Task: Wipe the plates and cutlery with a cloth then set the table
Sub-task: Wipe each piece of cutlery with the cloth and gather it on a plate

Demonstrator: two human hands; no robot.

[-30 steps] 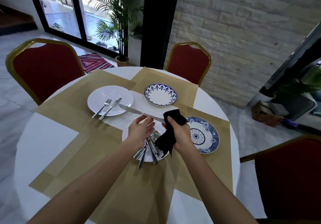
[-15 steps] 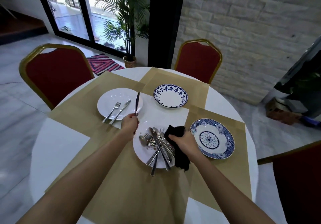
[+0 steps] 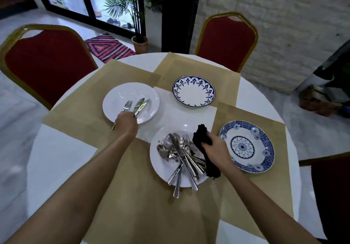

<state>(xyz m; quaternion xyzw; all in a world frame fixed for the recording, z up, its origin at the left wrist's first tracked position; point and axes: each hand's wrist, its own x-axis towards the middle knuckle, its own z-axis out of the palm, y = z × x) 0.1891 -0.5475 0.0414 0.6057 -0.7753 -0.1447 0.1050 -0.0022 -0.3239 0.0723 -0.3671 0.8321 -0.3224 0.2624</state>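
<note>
Head view | step: setting knife [image 3: 139, 105] on far white plate [image 3: 121, 94] beside fork [image 3: 127, 105], left hand [image 3: 126, 123] pinching its handle | right hand [image 3: 216, 150] grips black cloth [image 3: 201, 138] beside cutlery pile [image 3: 181, 152] | next, likely — let go, pick another piece to wipe

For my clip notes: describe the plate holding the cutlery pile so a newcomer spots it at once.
On the round white table with tan placemats, take the white plate nearest the camera, beside the right hand gripping the black cloth. Unlike the other white plate, with just a fork and knives, it is heaped with cutlery and smeared brown.
</note>
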